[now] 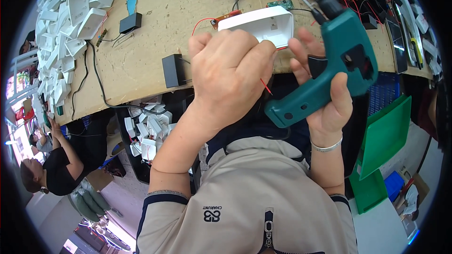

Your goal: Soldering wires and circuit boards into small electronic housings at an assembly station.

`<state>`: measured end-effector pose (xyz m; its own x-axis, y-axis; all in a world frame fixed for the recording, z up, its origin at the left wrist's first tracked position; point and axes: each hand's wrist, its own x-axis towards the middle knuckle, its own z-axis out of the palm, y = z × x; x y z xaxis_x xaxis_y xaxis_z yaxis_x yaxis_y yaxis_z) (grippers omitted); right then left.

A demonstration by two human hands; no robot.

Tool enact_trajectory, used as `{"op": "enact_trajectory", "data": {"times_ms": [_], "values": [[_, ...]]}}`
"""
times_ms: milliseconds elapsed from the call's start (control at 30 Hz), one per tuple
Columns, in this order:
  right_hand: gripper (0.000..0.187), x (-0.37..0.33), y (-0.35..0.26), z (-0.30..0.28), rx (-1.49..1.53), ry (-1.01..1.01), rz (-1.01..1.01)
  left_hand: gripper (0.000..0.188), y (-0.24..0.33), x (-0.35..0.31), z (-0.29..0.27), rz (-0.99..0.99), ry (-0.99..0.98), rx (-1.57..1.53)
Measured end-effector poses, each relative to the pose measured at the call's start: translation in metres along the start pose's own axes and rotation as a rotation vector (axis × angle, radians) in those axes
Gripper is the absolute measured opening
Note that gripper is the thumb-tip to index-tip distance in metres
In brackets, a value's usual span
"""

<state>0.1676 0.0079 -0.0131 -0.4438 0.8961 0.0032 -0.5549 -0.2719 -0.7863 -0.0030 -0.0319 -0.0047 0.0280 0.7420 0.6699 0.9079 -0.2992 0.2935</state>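
Note:
My left hand [230,73] is closed in front of the white plastic case, its back toward me. A short piece of red wire [266,86] sticks out below its fingers; the rest is hidden. In my right hand [325,113] is a teal pistol-shaped power tool [348,51] with a black trigger and black nose. My thumb lies over its handle, and some fingers are spread near the trigger. The tool's nose points away toward the far edge. Between the hands and beyond them sits the open white case [278,21], partly covered by my left hand.
Black boxes [174,70] with leads and small circuit boards [280,4] lie on the worktable [141,61]. White cases [77,11] are heaped at the left. A bin of white parts [150,129] stands below the table edge, green trays [386,124] at right. Another person [66,164] works at left.

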Motion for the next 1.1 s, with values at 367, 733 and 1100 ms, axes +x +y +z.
{"op": "enact_trajectory", "data": {"times_ms": [367,733,1100], "values": [[0.078,-0.077,-0.078,-0.012,-0.672,0.157,0.052,0.008,-0.003,0.013,0.006,-0.163,-0.06,0.012],[0.08,-0.09,-0.072,0.005,-0.786,0.316,0.231,0.006,-0.002,0.016,0.014,-0.205,-0.075,0.117],[0.078,-0.078,-0.07,0.006,-0.767,0.323,0.319,0.005,0.0,0.019,0.016,-0.229,-0.094,0.192]]}}
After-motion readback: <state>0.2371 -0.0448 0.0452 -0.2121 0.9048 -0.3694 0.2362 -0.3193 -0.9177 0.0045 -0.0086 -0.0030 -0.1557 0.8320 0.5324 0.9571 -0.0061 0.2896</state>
